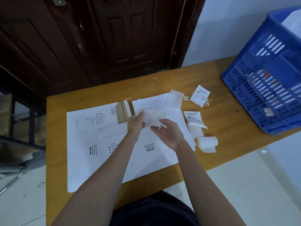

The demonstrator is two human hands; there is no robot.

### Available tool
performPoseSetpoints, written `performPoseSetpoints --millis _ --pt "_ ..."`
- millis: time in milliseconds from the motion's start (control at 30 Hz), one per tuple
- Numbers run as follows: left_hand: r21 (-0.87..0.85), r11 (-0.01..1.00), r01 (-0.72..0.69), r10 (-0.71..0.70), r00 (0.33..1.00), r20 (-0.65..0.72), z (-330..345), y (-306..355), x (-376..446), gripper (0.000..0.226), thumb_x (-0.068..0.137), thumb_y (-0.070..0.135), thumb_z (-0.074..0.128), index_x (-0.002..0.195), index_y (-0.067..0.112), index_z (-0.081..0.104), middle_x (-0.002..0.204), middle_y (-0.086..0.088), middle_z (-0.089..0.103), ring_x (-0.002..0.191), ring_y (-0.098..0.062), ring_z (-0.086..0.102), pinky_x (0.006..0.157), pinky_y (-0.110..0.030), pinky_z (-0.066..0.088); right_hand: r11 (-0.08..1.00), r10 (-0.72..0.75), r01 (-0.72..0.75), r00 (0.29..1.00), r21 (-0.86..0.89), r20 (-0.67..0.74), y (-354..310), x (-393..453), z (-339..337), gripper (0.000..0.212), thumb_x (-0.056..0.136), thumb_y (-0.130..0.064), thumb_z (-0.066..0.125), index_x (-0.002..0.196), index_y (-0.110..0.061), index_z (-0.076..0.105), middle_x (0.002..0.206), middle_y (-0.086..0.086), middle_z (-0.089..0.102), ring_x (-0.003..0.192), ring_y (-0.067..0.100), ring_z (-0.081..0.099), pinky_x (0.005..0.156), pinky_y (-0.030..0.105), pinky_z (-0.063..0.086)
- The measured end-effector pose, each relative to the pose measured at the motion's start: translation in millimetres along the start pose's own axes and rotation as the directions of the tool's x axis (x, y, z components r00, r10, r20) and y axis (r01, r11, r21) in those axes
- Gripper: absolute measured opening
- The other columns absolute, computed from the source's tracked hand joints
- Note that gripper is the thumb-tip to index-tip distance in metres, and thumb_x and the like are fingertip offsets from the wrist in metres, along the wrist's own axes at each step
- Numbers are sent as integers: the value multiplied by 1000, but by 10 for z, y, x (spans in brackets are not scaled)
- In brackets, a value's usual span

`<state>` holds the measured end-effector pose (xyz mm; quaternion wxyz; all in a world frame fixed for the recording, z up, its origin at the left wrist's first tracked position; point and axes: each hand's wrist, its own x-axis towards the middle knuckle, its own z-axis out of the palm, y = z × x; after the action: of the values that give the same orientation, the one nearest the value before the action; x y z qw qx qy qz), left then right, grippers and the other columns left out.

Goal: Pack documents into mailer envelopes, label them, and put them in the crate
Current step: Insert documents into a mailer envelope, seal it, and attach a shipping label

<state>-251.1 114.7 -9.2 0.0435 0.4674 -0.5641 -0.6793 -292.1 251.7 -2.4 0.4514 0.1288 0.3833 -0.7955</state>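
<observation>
Both hands meet over the middle of the wooden table [57, 144]. My left hand [136, 123] and my right hand [167, 133] hold a blurred white label sheet [152, 117] between them, fingers pinching its edges. Below lie white mailer envelopes: one on the left [84, 144] with its brown flap and red strip open at the far end, another [153, 154] printed "Please attach waybill here". Printed documents [151, 101] lie beyond the hands. The blue crate [263, 82] stands at the table's right end.
Loose waybill labels [200, 95] [193, 116], strips of backing paper [174, 99] and a curled roll of backing [207, 142] lie right of the envelopes. A dark wooden door stands behind the table. Tiled floor shows on both sides.
</observation>
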Motion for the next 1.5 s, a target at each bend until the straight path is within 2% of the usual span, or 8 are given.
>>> performPoseSetpoints --millis 233,433,533,867,1100,1300,1367,1500 --pt "-42 998 56 -51 992 118 -20 6 -94 15 88 16 60 102 10 62 103 -9 63 87 -23 64 62 -23 54 914 -187 6 894 -406 -406 -57 104 80 12 82 -25 73 89 -19 65 99 4 68 86 18 63 76 30 52" --pt "22 985 169 -170 965 199 -26 118 -114 29 80 51 67 94 26 63 97 1 66 91 -20 63 70 -30 52 717 -365 39 872 -696 -326 -77 107 122 15 82 -15 67 72 -11 55 74 3 58 73 20 51 67 30 41" --pt "82 989 122 -135 973 186 -4 90 -64 26 77 36 77 92 17 66 102 -1 68 98 -23 64 82 -36 55 665 -372 31 880 -746 -294 -47 107 151 7 82 -16 66 77 -14 61 78 1 61 76 21 54 67 32 43" --pt "124 992 24 -51 974 219 -60 26 -72 13 82 20 74 83 11 66 101 -6 66 93 -24 62 78 -32 53 707 -359 7 865 -707 -350 -60 116 163 5 87 -16 61 91 -12 61 94 6 64 87 25 58 78 39 49" --pt "-50 992 116 -103 972 212 -85 30 -70 22 91 12 61 73 18 50 89 -3 61 79 -20 57 65 -28 40 971 -122 43 936 -237 -329 -81 55 117 37 91 -7 45 124 4 55 112 16 59 99 29 54 76 35 42" --pt "187 979 -76 53 991 124 -56 31 -94 24 87 14 62 69 17 46 101 -6 59 93 -23 53 69 -28 38 967 -49 -67 896 -244 -441 -176 -15 130 22 72 -23 52 88 -8 57 90 5 60 77 23 52 71 30 45" --pt "225 965 -136 105 984 142 -64 37 -103 24 85 10 62 68 15 46 90 -4 58 85 -20 52 62 -23 37 881 -129 -115 874 -459 -468 -180 22 145 29 75 -37 62 89 -11 64 92 0 64 82 19 57 74 31 46" --pt "280 935 -216 175 971 165 -45 50 -141 24 79 3 65 67 14 48 70 1 51 68 -14 47 55 -20 33 426 -376 -199 848 -883 -372 -104 81 156 33 70 -53 73 79 -22 68 87 -5 68 84 15 60 77 29 46"
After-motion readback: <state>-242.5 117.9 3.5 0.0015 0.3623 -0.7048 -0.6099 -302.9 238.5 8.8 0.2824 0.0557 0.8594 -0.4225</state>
